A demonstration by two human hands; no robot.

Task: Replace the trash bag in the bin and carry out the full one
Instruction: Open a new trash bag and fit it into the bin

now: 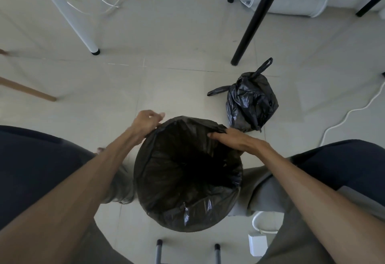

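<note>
A round bin [187, 218] stands on the floor between my knees, lined with a fresh black trash bag [177, 180] whose edge is folded over the rim. My left hand [146, 122] grips the bag's edge at the far left of the rim. My right hand [231, 138] presses the bag's edge at the far right of the rim, fingers reaching inward. A full black trash bag [251, 102], tied with its handles sticking out, sits on the tiles just beyond and to the right of the bin.
A black table leg [248, 34] stands just behind the full bag. A white leg [83, 34] and a wooden leg [27, 90] are at the left. White cables [352, 111] and a white adapter [257, 245] lie at the right.
</note>
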